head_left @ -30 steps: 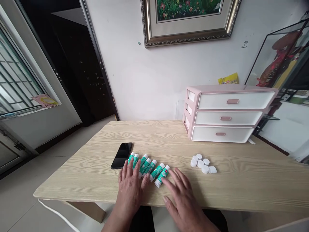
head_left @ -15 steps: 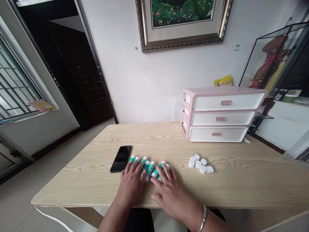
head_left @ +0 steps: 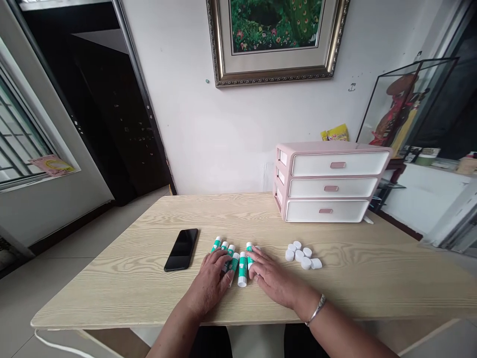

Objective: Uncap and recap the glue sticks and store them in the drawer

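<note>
A pale wood-grain desk (head_left: 149, 278) fills the lower half of the frame and stands against a white wall. A gilt-framed picture (head_left: 274, 79) hangs at top centre, and a glass case (head_left: 406, 104) stands at the right edge. A pink drawer unit (head_left: 331, 186) with three shut white drawers sits at the back of the desk, right of centre, with a yellow packet (head_left: 335, 133) behind its top. A black phone (head_left: 181, 242) lies flat, left of centre. Just right of it, the left hand (head_left: 212, 276) and the right hand (head_left: 274, 278) lie palm down with fingers spread, gripping nothing. A bracelet (head_left: 316, 309) circles the right wrist. Under and between the fingers lies a row of green-and-white glue sticks (head_left: 242, 263), side by side in lower centre. The fingers hide several of them in part. A cluster of white caps (head_left: 301, 254) lies just right of the right hand's fingertips, apart from the sticks.
</note>
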Motion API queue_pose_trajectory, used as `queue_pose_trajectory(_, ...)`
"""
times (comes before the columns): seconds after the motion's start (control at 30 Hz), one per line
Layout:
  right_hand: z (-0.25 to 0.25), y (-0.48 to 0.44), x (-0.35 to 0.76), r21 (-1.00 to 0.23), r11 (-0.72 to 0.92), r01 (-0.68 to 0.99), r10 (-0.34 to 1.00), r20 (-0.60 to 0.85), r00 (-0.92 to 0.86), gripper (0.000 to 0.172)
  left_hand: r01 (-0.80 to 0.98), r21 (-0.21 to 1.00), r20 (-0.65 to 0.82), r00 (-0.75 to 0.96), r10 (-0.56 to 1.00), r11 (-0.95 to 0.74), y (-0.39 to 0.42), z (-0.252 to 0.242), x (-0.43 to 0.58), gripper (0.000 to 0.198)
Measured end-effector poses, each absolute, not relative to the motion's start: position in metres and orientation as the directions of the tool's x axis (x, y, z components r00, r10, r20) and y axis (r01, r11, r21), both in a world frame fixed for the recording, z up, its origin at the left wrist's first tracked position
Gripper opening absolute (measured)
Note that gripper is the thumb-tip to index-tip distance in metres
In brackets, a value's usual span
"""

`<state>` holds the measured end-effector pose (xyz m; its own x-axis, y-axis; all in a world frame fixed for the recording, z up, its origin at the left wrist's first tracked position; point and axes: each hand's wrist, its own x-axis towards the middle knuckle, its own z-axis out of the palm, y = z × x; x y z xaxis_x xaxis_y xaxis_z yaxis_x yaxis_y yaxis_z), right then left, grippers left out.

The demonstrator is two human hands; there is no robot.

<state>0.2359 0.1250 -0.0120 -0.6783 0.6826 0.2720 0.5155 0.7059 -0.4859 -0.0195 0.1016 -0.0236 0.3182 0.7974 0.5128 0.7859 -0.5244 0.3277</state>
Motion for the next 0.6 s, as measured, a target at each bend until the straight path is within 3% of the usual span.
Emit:
queue_pose_trajectory(0.13,-0.018,0.132,0.236,-0.518,0.697,0.495,0.689,0.292,-0.664,0.037,0.729,0.431,0.496,0.302,0.814,-0.533,0.104,-0.019,-0.021,0.027)
queue_pose_trajectory(0.3,-0.019,0.129,0.237,-0.564,0.643,0.517,0.741,0.290,-0.605,0.037,0.692,0.572,0.493,0.139,0.859,-0.440,0.113,-0.027,-0.030,0.037)
queue_pose_trajectory(0.47,-0.017,0.125,0.235,-0.595,0.575,0.561,0.810,0.321,-0.490,0.026,0.737,0.613,0.418,0.004,0.908,-0.286,0.119,-0.035,-0.034,0.040)
queue_pose_trajectory(0.6,-0.023,0.128,0.233,-0.568,0.585,0.579,0.810,0.375,-0.450,0.024,0.729,0.627,0.398,0.005,0.917,-0.276,0.120,-0.033,-0.032,0.040)
